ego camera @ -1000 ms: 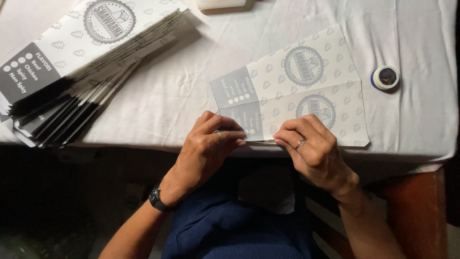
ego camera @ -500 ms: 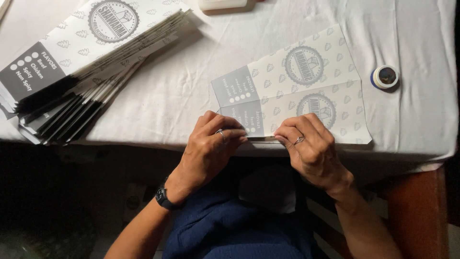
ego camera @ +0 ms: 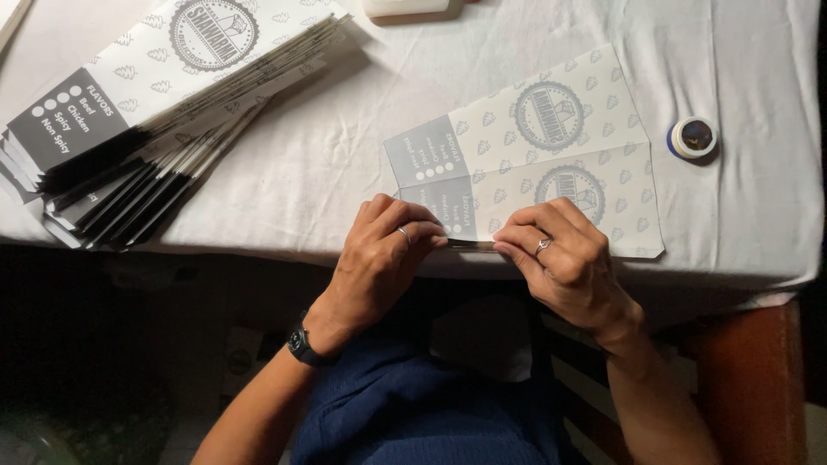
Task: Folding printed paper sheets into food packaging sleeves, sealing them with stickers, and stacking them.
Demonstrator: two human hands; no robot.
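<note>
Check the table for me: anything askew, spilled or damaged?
Nothing spilled or torn. The stack of printed sleeves at the left is fanned out unevenly and overhangs the table edge. Both hands, left hand and right hand, pinch the near edge of the flat printed sleeve. The small round container sits upright.

stack of printed sleeves point(ego camera: 146, 112) far left | small round tin point(ego camera: 692, 138) right | white tablecloth point(ego camera: 327, 172)

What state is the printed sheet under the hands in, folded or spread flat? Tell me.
Folded. The printed sheet shows two overlapping panels with a round emblem on each, and both hands, left hand and right hand, pinch its near edge.
</note>
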